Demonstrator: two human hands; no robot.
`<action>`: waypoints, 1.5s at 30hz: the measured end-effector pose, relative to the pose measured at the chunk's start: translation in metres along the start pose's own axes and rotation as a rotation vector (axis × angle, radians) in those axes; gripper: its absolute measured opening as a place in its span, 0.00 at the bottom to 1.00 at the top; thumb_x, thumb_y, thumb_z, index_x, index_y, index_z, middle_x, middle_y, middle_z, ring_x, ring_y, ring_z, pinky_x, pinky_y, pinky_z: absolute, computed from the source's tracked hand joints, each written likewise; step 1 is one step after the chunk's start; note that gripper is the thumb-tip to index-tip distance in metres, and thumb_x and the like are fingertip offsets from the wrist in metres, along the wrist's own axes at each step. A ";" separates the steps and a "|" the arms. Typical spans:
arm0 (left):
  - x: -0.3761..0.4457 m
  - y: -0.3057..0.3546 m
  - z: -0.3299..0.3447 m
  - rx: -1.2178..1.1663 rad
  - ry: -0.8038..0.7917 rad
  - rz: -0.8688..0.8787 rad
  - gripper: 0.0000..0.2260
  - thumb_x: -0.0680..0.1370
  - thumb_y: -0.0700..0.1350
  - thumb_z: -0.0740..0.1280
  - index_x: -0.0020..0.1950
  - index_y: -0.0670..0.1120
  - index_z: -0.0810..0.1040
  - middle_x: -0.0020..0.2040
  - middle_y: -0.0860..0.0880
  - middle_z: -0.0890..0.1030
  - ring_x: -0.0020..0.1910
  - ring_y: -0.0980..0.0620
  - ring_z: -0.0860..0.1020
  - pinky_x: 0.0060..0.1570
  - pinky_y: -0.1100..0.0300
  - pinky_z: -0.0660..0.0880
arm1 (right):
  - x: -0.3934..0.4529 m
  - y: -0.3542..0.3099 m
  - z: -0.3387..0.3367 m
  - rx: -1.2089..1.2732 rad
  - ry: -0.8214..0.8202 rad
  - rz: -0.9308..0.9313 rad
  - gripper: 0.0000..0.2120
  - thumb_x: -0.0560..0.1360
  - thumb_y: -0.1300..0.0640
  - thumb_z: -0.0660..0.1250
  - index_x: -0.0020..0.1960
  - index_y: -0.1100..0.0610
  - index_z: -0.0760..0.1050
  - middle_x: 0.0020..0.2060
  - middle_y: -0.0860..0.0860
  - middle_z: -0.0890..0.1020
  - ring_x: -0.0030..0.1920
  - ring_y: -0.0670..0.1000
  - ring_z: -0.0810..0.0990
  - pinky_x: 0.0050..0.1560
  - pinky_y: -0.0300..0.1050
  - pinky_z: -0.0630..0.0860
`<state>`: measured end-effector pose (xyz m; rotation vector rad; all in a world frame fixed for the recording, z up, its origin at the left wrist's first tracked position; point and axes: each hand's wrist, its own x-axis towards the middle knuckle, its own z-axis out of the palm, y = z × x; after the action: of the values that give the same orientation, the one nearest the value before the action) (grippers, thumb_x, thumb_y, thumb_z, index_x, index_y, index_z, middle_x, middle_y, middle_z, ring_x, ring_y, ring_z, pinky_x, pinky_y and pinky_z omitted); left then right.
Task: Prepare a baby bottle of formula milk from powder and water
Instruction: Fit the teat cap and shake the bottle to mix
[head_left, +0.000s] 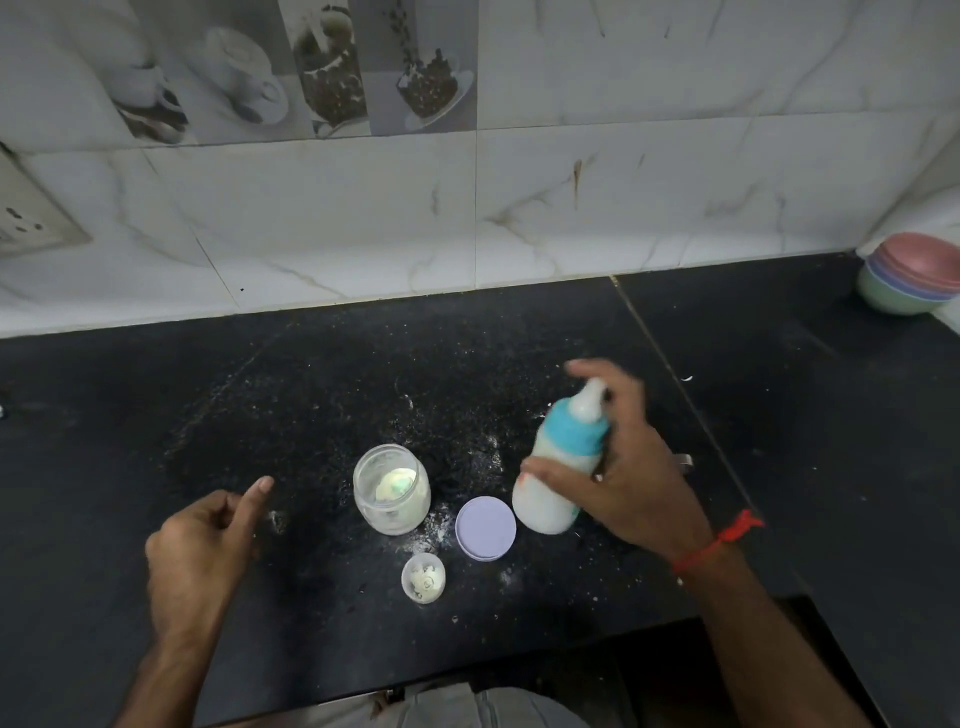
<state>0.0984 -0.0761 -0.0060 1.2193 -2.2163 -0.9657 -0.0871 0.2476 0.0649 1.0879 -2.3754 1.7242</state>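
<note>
My right hand grips a baby bottle full of white milk, with a blue collar and a pale teat; the bottle is tilted and blurred, held above the black counter. To its left stands an open clear jar with white powder inside. The jar's lilac lid lies flat beside it. A small clear bottle cap rests in front of the jar. My left hand hovers left of the jar, fingers loosely curled, one finger extended, holding nothing.
White powder is spilled on the counter around the jar. A stack of pastel bowls sits at the far right corner. A marble-tiled wall backs the counter, with a socket plate at left. The counter's front edge runs near my body.
</note>
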 end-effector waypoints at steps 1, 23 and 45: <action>0.001 0.001 0.002 -0.008 0.008 0.026 0.22 0.79 0.57 0.71 0.30 0.47 0.78 0.25 0.49 0.78 0.31 0.51 0.80 0.33 0.69 0.70 | 0.000 -0.001 0.000 -0.096 -0.066 -0.042 0.38 0.68 0.49 0.80 0.70 0.40 0.61 0.66 0.26 0.66 0.57 0.36 0.78 0.57 0.30 0.75; 0.008 0.075 0.023 -0.245 -0.049 0.410 0.11 0.79 0.44 0.75 0.61 0.51 0.83 0.54 0.54 0.86 0.50 0.61 0.84 0.48 0.73 0.77 | 0.010 -0.003 -0.004 0.077 -0.116 -0.010 0.37 0.68 0.47 0.81 0.68 0.34 0.63 0.66 0.37 0.73 0.55 0.45 0.82 0.59 0.39 0.80; 0.005 0.098 0.016 -0.271 -0.084 0.677 0.15 0.79 0.40 0.74 0.66 0.46 0.81 0.70 0.48 0.77 0.63 0.50 0.80 0.49 0.80 0.71 | 0.039 -0.035 0.008 1.324 0.716 0.280 0.29 0.80 0.43 0.66 0.72 0.61 0.70 0.59 0.55 0.83 0.56 0.51 0.86 0.50 0.48 0.84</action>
<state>0.0310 -0.0384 0.0569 0.2678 -2.2216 -0.9826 -0.0947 0.2152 0.1056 -0.0668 -0.8302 3.0873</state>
